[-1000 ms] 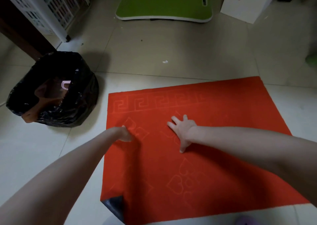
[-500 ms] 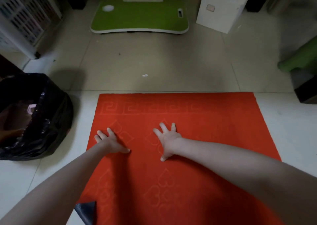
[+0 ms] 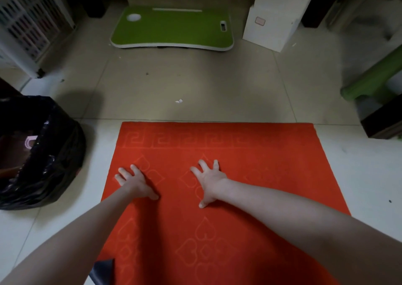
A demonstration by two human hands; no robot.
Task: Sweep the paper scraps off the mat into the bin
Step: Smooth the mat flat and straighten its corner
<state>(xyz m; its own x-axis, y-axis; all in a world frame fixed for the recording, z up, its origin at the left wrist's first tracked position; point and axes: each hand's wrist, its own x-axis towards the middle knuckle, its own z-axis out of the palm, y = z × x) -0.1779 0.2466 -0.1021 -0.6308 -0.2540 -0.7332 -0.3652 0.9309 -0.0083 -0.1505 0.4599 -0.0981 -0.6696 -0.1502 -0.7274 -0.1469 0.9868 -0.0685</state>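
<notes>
Presses the left hand [image 3: 136, 182] flat on the red mat [image 3: 250, 197] close to its left edge, fingers spread, gripping nothing. Sets the right hand [image 3: 210, 179] palm-down near it, toward the mat's middle, with fingers fanned, thumb pointing back, also holding nothing. Faces a single small white paper scrap [image 3: 179, 101] on the tile floor [image 3: 195, 78], a little beyond the mat's far edge and apart from it. Has the bin [image 3: 54, 160] — lined with a black bag, mouth open — on the floor left of the mat, near but not touching. Shows the near-left mat corner [image 3: 102, 270] folded over, dark underside up. Looks across at a green lap desk [image 3: 174, 28] and a white box [image 3: 274, 19] at the far side.
</notes>
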